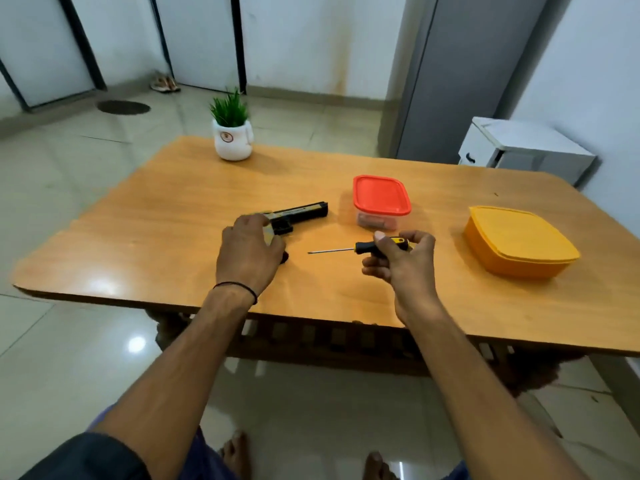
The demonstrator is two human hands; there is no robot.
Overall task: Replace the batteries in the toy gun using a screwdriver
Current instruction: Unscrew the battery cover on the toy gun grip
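A black and gold toy gun (300, 213) lies on its side on the wooden table (173, 220), barrel pointing right. My left hand (249, 252) covers its grip end, fingers curled over it. My right hand (401, 265) holds a screwdriver (346, 249) by its black and yellow handle, just above the table; the thin shaft points left toward the gun. A clear box with a red lid (381, 195) stands behind the screwdriver, with reddish items inside that I cannot make out.
A yellow lidded container (519, 242) sits at the right of the table. A small potted plant (232, 133) stands at the far edge. A white cabinet (519, 147) is beyond the table's right corner. My bare feet show below.
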